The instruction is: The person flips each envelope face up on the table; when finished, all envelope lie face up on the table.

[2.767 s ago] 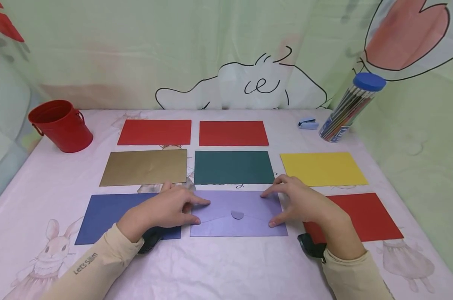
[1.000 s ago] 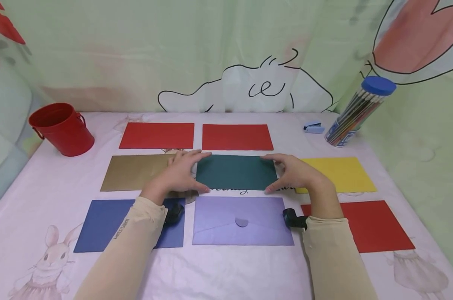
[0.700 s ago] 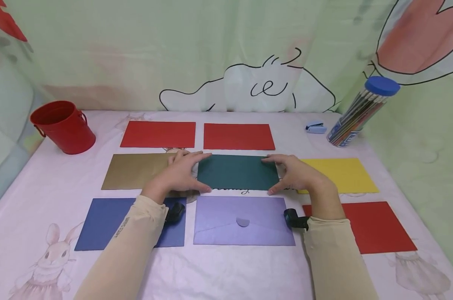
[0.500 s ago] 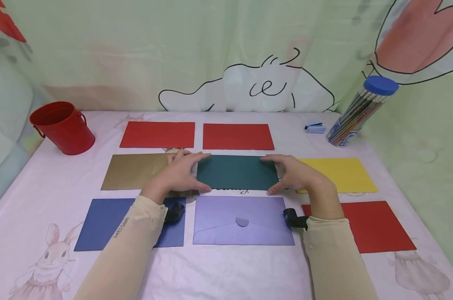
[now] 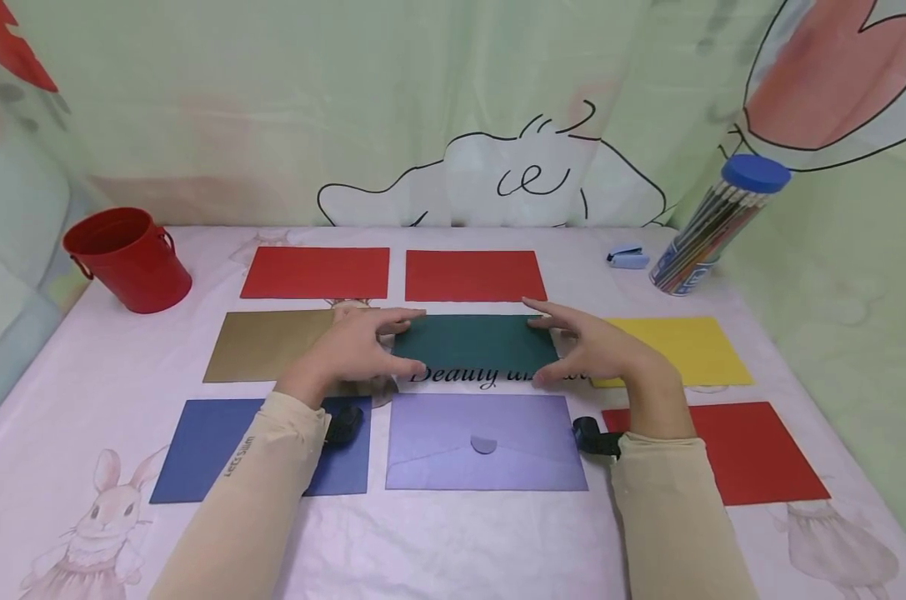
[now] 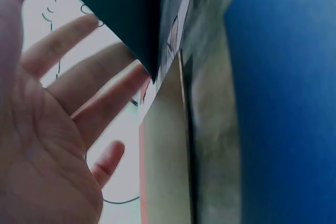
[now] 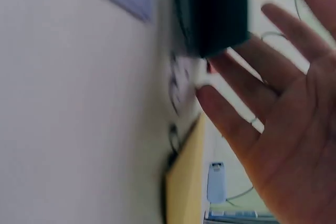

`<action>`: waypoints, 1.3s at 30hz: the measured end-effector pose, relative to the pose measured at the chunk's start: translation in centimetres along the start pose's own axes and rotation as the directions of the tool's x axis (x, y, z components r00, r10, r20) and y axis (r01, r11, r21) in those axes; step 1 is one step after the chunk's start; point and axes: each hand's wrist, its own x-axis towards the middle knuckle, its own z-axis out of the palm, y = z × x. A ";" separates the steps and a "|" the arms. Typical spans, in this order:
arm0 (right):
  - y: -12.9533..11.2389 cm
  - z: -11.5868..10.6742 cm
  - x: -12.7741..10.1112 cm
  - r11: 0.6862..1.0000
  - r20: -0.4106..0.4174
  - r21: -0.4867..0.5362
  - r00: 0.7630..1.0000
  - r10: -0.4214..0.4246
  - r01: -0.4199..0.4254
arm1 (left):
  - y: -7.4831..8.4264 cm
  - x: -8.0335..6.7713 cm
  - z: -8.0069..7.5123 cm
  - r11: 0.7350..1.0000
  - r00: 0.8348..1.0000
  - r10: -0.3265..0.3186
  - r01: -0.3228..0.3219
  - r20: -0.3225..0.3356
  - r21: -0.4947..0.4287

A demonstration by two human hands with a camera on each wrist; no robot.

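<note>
A dark green envelope (image 5: 471,342) lies between my two hands, its near edge tilted up off the tablecloth. My left hand (image 5: 351,346) is at its left end, thumb by the near corner and index finger by the far one. In the left wrist view the long fingers (image 6: 86,74) reach straight to the green edge. At the other end, my right hand (image 5: 598,346) has its thumb near the front corner and its index finger lifted over the back corner. The right wrist view shows spread fingers (image 7: 262,72) against the envelope's end.
Around it lie a lilac envelope (image 5: 486,458), a blue one (image 5: 212,442), a gold one (image 5: 265,346), a yellow one (image 5: 681,350) and several red ones (image 5: 471,275). Farther back stand a red bucket (image 5: 126,262), a light blue stapler (image 5: 628,257) and a tube of pencils (image 5: 711,225).
Both hands have moved from the lilac envelope back to the green one. Its near edge has just risen, baring printed lettering on the cloth, and the right index finger has lifted.
</note>
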 end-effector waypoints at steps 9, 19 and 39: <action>0.4 -1.2 -0.7 0.991 -0.039 0.127 0.998 -0.042 0.047 | -0.4 0.1 -0.3 0.993 0.997 -0.009 0.000 -0.076 -0.120; -0.4 -0.9 -0.2 0.982 -0.264 0.145 0.961 -0.079 0.120 | -0.3 0.2 -0.7 0.984 0.974 0.072 -0.104 -0.216 -0.142; -0.6 0.1 1.1 0.992 -0.441 -0.034 0.889 -0.124 0.121 | -0.1 0.5 -0.6 0.992 0.957 0.050 -0.080 -0.286 -0.095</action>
